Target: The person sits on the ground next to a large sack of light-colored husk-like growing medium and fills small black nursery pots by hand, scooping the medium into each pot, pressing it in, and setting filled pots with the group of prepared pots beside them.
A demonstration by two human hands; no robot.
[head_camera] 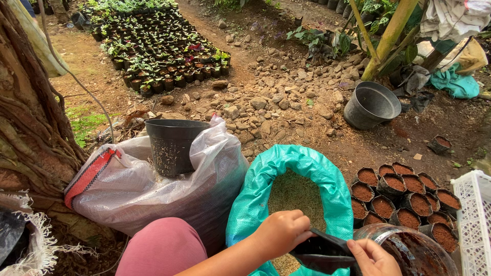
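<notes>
My fingers (294,230) clamp black seedling bag (322,253) rim, both hands; keep mouth wide, low over teal sack (255,199) w/ husk fill.

Small black grow bag (319,254), held open over teal sack (255,199)

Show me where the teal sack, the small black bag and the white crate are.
teal sack (255,199): head view, left side of its rolled rim.
small black bag (319,254): head view, middle of its side.
white crate (473,220): head view, lattice wall.
</notes>
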